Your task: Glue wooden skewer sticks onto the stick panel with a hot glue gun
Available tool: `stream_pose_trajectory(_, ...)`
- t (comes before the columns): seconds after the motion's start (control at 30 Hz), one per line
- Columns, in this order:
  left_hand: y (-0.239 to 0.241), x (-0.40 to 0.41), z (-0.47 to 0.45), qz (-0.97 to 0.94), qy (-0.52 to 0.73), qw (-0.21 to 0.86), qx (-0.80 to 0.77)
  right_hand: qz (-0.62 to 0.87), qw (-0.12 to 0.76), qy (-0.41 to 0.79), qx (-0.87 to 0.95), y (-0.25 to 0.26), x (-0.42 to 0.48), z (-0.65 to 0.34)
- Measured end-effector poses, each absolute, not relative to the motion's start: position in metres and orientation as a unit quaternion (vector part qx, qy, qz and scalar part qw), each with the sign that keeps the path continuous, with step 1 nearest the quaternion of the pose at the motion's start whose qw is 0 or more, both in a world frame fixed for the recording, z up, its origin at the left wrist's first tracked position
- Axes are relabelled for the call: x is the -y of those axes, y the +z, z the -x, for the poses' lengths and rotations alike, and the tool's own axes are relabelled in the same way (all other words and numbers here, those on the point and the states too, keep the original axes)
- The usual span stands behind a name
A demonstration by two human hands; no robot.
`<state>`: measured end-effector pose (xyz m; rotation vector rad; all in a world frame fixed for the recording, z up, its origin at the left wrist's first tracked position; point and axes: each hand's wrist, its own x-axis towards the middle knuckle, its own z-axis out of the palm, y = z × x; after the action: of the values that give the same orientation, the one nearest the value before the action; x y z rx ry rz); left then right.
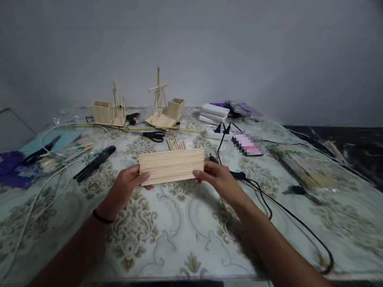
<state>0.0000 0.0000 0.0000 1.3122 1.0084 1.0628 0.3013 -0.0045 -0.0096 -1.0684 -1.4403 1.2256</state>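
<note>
- Your left hand (pixel 128 183) and your right hand (pixel 217 179) hold a flat panel of sticks (pixel 171 166) between them, a little above the tablecloth (pixel 172 236), near the middle of the table.
- At the far left lies purple paper (pixel 6 171), and a white cable (pixel 32 207) curves over the cloth beside it.
- A black hand tool (pixel 94 164) lies near your left hand, not touching it.
- Behind the panel stand two stick models, the left model (pixel 108 111) and the right model (pixel 164 111), with black scissors (pixel 154 136) in front of them.
- Loose sticks (pixel 176 144) lie just behind the upper edge of the panel.
- Further right you see white boxes (pixel 213 111), a power strip (pixel 215 134) and a bundle of thin skewers (pixel 298 166).
- A black cable (pixel 281 211) runs from the power strip, passes close beside your right hand and goes on to the near right edge of the table.
- Your left hand is closed on the left end of the panel, thumb on the front face.
- Your right hand is closed on the right end in the same way.
- Your other fingers are hidden behind the panel.
- A pink object (pixel 247 143) beside the power strip is pixelated, so I cannot tell what it is; the skewers and the right side of the table are blurred.
</note>
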Motion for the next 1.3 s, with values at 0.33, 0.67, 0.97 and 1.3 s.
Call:
stream_pose_trajectory(0.33,0.002,0.003,-0.002,-0.538,0.455,0.54,-0.46,0.424,0.486,0.499,0.579,-0.008,0.007,-0.297)
stream_pose_trajectory(0.67,-0.002,0.002,-0.001,-0.539,0.457,0.534,-0.464,0.435,0.492,0.489,0.574,-0.01,0.007,-0.297)
stream_pose_trajectory(0.97,-0.007,0.0,0.002,-0.569,0.484,0.498,-0.441,0.459,0.548,0.419,0.559,-0.014,0.004,-0.303)
stream_pose_trajectory(1.3,-0.01,-0.007,0.006,-0.587,0.55,0.435,-0.404,0.423,0.588,0.426,0.542,-0.02,-0.002,-0.308)
